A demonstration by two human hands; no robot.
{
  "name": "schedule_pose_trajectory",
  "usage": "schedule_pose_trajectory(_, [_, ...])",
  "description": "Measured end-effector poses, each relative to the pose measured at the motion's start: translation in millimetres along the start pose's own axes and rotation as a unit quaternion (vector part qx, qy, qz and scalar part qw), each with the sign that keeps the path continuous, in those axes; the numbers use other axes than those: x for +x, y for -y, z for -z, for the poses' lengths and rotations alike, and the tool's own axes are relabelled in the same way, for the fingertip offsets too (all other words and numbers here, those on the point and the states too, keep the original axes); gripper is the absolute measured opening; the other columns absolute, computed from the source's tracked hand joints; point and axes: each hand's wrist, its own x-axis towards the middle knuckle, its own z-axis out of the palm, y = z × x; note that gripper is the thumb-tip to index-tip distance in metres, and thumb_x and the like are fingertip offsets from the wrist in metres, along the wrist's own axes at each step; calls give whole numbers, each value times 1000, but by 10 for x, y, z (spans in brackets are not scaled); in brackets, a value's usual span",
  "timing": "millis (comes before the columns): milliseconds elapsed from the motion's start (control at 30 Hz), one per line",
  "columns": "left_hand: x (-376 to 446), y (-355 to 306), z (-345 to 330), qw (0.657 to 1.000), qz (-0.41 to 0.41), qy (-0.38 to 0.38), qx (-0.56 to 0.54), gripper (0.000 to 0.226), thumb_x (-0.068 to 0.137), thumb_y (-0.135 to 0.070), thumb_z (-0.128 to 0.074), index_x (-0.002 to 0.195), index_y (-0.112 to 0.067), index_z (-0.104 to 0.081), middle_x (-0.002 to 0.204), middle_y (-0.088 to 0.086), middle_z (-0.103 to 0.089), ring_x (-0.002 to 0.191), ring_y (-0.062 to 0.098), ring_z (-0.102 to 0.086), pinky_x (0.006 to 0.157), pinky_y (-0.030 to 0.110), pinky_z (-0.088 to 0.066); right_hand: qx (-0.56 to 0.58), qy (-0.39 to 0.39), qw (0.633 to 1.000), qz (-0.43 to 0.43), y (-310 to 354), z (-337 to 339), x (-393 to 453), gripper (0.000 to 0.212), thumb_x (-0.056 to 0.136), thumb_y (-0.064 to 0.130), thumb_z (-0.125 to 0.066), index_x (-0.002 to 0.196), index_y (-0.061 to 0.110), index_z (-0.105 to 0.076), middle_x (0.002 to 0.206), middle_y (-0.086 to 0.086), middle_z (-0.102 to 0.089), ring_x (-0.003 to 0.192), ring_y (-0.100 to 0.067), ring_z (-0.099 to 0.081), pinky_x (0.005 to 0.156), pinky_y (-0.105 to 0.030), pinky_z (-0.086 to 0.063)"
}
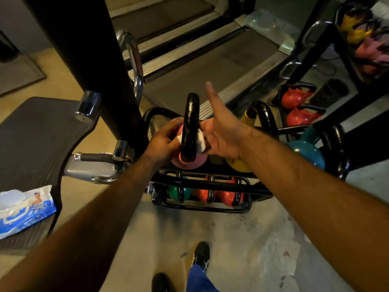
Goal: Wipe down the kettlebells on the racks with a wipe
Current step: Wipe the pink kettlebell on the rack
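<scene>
A pink kettlebell (pixel 190 162) with a black handle (pixel 190 123) stands on the top tier of a black rack (pixel 202 182), in the middle of the head view. A white wipe (pixel 201 141) is threaded through the handle. My left hand (pixel 165 141) pinches one end of the wipe on the handle's left side, fingers curled against the pink body. My right hand (pixel 222 131) holds the other end against the handle's right side, thumb pointing straight up; its fingers are partly hidden behind the handle.
A yellow kettlebell (pixel 240 165) and a teal kettlebell (pixel 305 150) stand to the right on the same tier. Green (pixel 179 192) and red kettlebells (pixel 227 197) fill the lower tier. A wipe pack (pixel 23 209) lies at the left. A treadmill (pixel 200 60) runs behind.
</scene>
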Motion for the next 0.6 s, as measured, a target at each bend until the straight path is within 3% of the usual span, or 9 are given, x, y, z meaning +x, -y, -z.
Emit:
schedule_pose_trajectory(67, [-8, 24, -8, 1000, 8, -13, -5, 40, 90, -34, -60, 127, -17, -61, 120, 6, -64, 112, 16, -63, 94, 29, -48, 109, -17, 994, 0, 36, -14, 42, 117, 79, 94, -27, 142, -3, -48, 128, -24, -67, 121, -36, -64, 108, -51, -47])
schedule_pose_trajectory(200, [0, -27, -29, 1000, 9, -18, 8, 25, 97, -26, -54, 120, -28, -64, 115, -3, -67, 108, 12, -64, 92, 29, -50, 286, -44, 954, 72, 1, -77, 85, 111, 81, 86, -45, 145, -5, -40, 136, -31, -56, 127, -45, -54, 111, -58, -40])
schedule_pose_trajectory(300, [-24, -47, -34, 1000, -4, -16, 10, 26, 95, -28, -55, 120, -24, -62, 113, -3, -66, 107, 10, -64, 91, 25, -49, 186, -18, 978, 93, -181, -127, 60, 99, 86, 84, -36, 142, 4, -50, 142, -21, -57, 133, -35, -53, 116, -55, -35])
schedule_pose_trajectory(367, [-35, -58, -47, 1000, 3, -15, 0, 29, 95, -27, -56, 123, -23, -62, 118, 1, -65, 110, 13, -64, 92, 24, -49, 143, 4, 988, 62, -151, -64, 24, 100, 83, 88, -35, 135, 5, -55, 139, -19, -60, 131, -33, -56, 115, -53, -38])
schedule_pose_trajectory(500, [-25, -15, -18, 1000, 17, -11, 13, 31, 97, -27, -55, 127, -22, -61, 121, 4, -63, 115, 19, -62, 98, 39, -50, 310, -37, 947, 75, 175, 16, 140, 117, 78, 83, -55, 149, -7, -31, 142, -34, -49, 130, -50, -49, 109, -57, -42])
schedule_pose_trajectory(600, [-10, 17, 17, 999, 23, -15, 23, 37, 96, -32, -56, 131, -21, -59, 126, 5, -62, 119, 20, -60, 102, 46, -49, 341, -78, 929, 118, 216, -57, 280, 110, 80, 77, -60, 157, 7, -25, 150, -31, -41, 134, -50, -45, 109, -59, -41])
